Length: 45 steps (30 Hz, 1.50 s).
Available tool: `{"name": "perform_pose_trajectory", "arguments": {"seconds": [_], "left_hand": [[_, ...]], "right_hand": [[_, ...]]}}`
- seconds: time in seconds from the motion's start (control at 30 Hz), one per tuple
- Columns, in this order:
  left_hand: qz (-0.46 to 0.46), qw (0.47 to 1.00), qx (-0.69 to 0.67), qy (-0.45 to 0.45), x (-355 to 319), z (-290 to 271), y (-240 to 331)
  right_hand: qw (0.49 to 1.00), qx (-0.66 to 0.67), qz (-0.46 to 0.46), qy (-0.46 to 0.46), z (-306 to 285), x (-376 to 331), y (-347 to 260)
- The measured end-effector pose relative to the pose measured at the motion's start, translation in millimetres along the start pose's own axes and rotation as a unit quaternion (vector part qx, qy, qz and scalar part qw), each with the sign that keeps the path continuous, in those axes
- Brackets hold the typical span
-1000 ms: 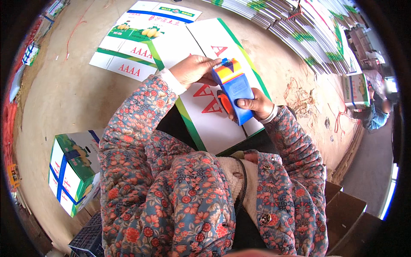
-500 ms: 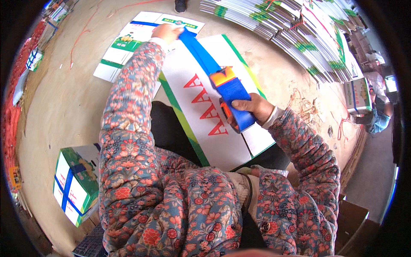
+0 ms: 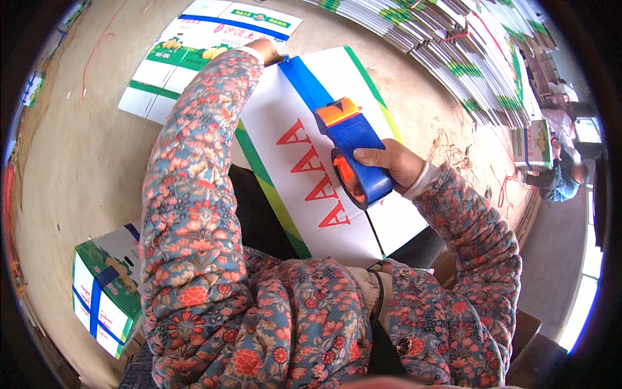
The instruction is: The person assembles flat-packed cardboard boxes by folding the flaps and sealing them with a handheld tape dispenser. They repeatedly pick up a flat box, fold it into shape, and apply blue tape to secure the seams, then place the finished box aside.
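Observation:
A white carton [image 3: 278,139] with green edges and red lettering lies across my lap. My right hand [image 3: 396,165] is wrapped round a blue tape dispenser [image 3: 363,146] with an orange front, thumb on top, above the carton. From the dispenser a strip of blue tape [image 3: 306,83] runs along the carton to its far edge. There my left hand [image 3: 265,50] bends down at the tape's end; its fingers are mostly hidden, so their grip does not show.
A flattened printed carton [image 3: 149,97] lies on the floor at the far left. A taped carton [image 3: 107,285] stands by my left side. Stacks of flat cartons [image 3: 447,58] fill the far right. Beyond them a person [image 3: 564,178] is beside another carton [image 3: 532,146].
My left hand has gone from above the carton down to its far edge, taking the tape's end with it. The tape now lies closer to the carton. My right hand still holds the dispenser.

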<state>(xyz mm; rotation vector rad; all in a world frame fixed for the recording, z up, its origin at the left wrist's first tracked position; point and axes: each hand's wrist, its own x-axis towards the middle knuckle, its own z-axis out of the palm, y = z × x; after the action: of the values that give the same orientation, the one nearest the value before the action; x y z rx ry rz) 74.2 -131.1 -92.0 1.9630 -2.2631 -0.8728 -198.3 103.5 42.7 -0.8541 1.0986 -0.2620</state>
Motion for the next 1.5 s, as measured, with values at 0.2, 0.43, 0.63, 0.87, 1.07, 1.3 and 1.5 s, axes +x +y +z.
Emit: {"name": "perform_pose_trajectory", "arguments": {"seconds": [0.2,0.43,0.63,0.87,1.07,1.3,1.5], "left_hand": [[0.013,0.999,-0.025,0.029,-33,-7,28],[0.053,0.994,-0.097,0.01,-55,-16,31],[-0.013,0.978,-0.204,-0.046,-42,-7,3],[0.107,0.977,-0.185,-0.002,-83,-11,20],[0.268,0.944,-0.04,0.188,-62,35,26],[0.268,0.948,-0.027,0.17,-42,33,8],[0.237,0.955,-0.004,0.177,-51,31,19]], "right_hand": [[0.999,0.01,-0.023,-0.021,0,-2,1],[0.999,-0.012,-0.039,-0.021,-2,1,7],[0.998,-0.034,-0.048,-0.016,-2,2,11],[0.997,-0.023,-0.062,-0.038,2,11,7],[0.995,-0.037,-0.093,-0.002,-1,5,27],[0.999,-0.037,-0.008,0.012,-6,-126,107],[0.997,-0.043,0.025,0.065,-6,-191,184]]}}
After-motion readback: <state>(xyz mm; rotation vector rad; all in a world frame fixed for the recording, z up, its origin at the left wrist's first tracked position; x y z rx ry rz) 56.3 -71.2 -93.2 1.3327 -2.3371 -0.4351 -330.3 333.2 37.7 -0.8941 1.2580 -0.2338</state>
